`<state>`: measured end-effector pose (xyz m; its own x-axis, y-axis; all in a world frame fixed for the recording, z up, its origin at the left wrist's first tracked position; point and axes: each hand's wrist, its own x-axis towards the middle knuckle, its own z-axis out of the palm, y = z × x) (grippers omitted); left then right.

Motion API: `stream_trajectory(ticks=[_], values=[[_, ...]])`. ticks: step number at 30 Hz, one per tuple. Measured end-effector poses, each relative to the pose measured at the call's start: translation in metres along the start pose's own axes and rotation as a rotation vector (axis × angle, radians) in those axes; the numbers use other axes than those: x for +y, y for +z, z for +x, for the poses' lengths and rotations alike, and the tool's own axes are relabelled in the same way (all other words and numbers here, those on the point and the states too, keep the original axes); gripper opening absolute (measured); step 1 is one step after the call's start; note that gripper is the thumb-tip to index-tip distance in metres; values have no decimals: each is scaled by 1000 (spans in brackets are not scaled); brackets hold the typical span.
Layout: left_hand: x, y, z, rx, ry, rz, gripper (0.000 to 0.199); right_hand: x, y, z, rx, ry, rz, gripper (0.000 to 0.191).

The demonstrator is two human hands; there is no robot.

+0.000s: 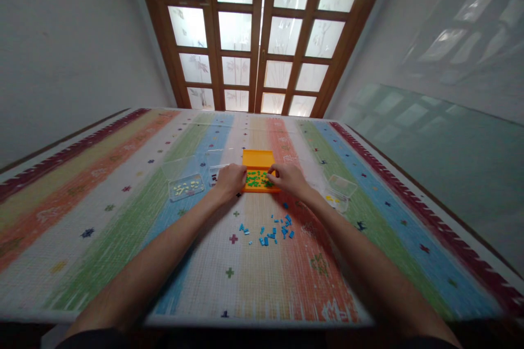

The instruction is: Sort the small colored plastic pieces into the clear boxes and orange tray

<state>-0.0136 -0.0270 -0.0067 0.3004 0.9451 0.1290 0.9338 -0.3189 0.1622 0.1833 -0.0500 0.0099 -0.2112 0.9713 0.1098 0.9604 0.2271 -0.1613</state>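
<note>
An open orange box with its lid tipped back lies on the table, holding many small green pieces. My left hand is closed on the box's left edge, its fingers partly hidden. Over the right side of the box, my right hand has thumb and forefinger pinched together at the green pieces; what lies between the fingertips is too small to make out. Loose blue building bricks are scattered on the cloth in front of the box, between my forearms.
To the left stands a clear box of pale pieces, and a second clear box with dark pieces is partly behind my left hand. A clear box with yellow pieces sits at right. A striped tablecloth covers the table.
</note>
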Motion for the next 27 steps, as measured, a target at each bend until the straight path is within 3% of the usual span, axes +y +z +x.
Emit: stream_trajectory(ticks=[8,17,22,27], values=[[6,2,6,-40,-34,48,34,1,8,21,-40,59,-42,27],[4,1,6,-19,-27,14,31,-3,13,23,-30,78,-55,27],[-3,2,0,51,23,-40,30,3,8,12,24,61,-42,29],[-15,6,-14,147,132,-111,27,20,3,-17,71,34,-40,29]])
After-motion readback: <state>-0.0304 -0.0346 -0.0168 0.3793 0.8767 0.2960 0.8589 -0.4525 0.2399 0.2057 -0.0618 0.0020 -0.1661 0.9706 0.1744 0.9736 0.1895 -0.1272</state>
